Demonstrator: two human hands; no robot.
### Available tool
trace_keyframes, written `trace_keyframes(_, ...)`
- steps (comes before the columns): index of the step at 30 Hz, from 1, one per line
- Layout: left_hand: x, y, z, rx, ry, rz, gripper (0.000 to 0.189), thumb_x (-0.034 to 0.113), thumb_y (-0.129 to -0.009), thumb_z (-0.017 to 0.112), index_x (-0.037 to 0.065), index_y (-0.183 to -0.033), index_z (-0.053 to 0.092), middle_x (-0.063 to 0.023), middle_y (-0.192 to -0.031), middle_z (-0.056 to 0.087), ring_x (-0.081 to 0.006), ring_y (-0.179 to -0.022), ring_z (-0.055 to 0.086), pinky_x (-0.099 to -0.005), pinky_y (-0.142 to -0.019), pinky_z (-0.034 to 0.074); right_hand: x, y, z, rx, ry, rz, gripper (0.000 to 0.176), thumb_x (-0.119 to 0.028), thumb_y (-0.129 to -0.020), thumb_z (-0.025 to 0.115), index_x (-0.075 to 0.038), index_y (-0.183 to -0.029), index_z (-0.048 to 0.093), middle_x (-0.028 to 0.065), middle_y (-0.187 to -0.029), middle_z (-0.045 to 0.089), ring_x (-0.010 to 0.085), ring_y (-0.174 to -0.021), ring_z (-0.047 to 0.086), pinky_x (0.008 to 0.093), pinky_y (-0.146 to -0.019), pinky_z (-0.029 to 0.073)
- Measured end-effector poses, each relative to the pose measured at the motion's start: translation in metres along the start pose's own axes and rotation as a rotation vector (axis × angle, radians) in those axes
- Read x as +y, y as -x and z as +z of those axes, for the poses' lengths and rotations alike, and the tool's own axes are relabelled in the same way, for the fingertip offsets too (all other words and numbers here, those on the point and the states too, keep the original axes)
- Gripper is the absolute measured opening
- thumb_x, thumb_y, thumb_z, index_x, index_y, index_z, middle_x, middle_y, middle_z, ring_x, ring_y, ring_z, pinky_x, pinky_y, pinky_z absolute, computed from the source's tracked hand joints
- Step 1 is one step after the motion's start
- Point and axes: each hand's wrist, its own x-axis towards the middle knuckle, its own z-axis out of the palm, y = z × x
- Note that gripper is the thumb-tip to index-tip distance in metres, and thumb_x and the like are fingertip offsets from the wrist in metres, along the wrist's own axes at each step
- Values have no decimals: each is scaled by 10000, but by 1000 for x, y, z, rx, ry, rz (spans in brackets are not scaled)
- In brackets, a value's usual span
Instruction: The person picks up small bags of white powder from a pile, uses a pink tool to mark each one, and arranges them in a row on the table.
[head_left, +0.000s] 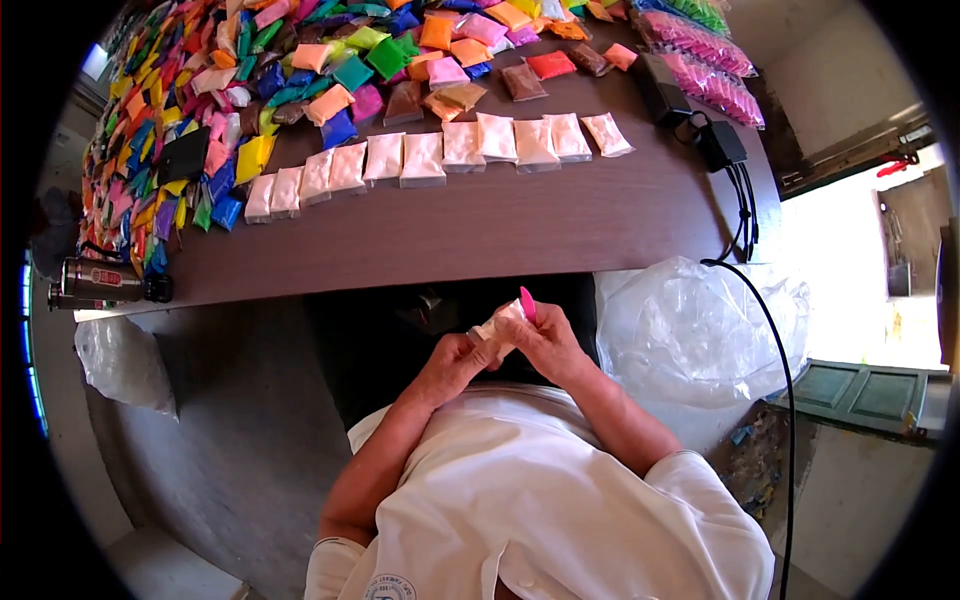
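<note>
Over my lap, my left hand [458, 362] pinches one end of a small clear packet [497, 324] with pale pink contents. My right hand [550, 342] closes on the packet's other side, fingers touching it. A bright pink flat piece [526, 299] sticks up from my right hand; its lower part is hidden, so its kind cannot be made out. On the table [420, 240] beyond my hands, a row of similar pale pink packets [422, 158] lies side by side.
A big heap of colourful packets [300, 70] covers the table's back left. Bundled pink packets [708, 85], a black adapter [720, 145] and a cable stand at the right. A steel flask [100, 280] lies at the left edge. Clear plastic bags [690, 335] flank the table.
</note>
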Motion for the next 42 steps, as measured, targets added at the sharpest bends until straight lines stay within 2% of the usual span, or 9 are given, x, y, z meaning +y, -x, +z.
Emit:
trace_keyframes(4, -1, -2, -2, -78, -75, 10, 413, 424, -901, 553, 20, -867, 632, -19, -791, 605, -97, -747, 545, -252, -705, 454, -9, 1, 4, 56, 138, -1, 233, -206, -942, 525, 18, -994, 564, 60, -795, 627, 120, -688, 597, 261, -616, 498)
trace_keyframes(7, 7, -1, 1, -68, 8, 56, 391, 408, -908, 548, 25, -904, 625, -16, -792, 598, -98, -741, 540, -256, -702, 454, -23, 3, 12, 133, -79, 136, 208, -199, -916, 570, -1, -981, 575, 52, -780, 628, 111, -676, 600, 246, -605, 499)
trace_keyframes(9, 9, -1, 4, -51, 44, 69, 384, 401, -915, 539, 25, -917, 620, -17, -788, 593, -99, -740, 537, -252, -696, 454, -20, 5, 15, 284, -264, 195, 211, -203, -889, 611, -19, -988, 582, 36, -777, 626, 93, -657, 592, 218, -575, 480)
trace_keyframes(12, 10, -2, 6, -13, 72, 61, 367, 371, -917, 551, 11, -885, 612, -12, -754, 579, -84, -701, 524, -230, -658, 446, -11, 7, 7, 220, -231, 183, 200, -197, -880, 624, -27, -980, 590, 22, -780, 623, 70, -644, 569, 185, -539, 441)
trace_keyframes(22, 8, -1, 5, -79, -32, 49, 409, 384, -922, 537, 6, -774, 590, -16, -730, 569, -97, -691, 512, -256, -660, 442, -12, 1, 5, 185, -72, 6, 189, -179, -881, 621, -9, -963, 610, 21, -788, 627, 60, -644, 544, 217, -551, 429)
trace_keyframes(27, 18, 0, 9, -64, 20, 87, 404, 368, -919, 548, 15, -727, 588, -7, -700, 561, -90, -674, 495, -247, -648, 425, -19, 3, 12, 110, -374, 215, 162, -157, -857, 636, -9, -919, 612, 48, -750, 630, 113, -630, 609, 213, -495, 445)
trace_keyframes(34, 19, 2, 8, -52, -34, 61, 336, 326, -901, 592, 11, -787, 613, 11, -710, 571, -69, -678, 497, -241, -636, 429, -4, 4, 10, 156, -368, 237, 118, -111, -855, 615, -2, -900, 608, 55, -744, 627, 110, -606, 601, 211, -483, 444)
trace_keyframes(39, 19, 2, 13, 1, -42, 53, 341, 348, -891, 602, 9, -859, 625, 13, -733, 582, -63, -682, 511, -226, -637, 435, -3, 2, 17, 202, -191, 95, 118, -101, -862, 610, 12, -896, 607, 37, -746, 618, 83, -611, 562, 225, -541, 467)
trace_keyframes(42, 15, 1, 9, -10, -34, 50, 354, 362, -900, 582, 13, -860, 620, 7, -734, 581, -70, -671, 510, -225, -641, 441, -16, 1, 14, 110, -149, 124, 149, -122, -881, 604, 20, -925, 596, 42, -755, 619, 91, -615, 567, 229, -551, 477)
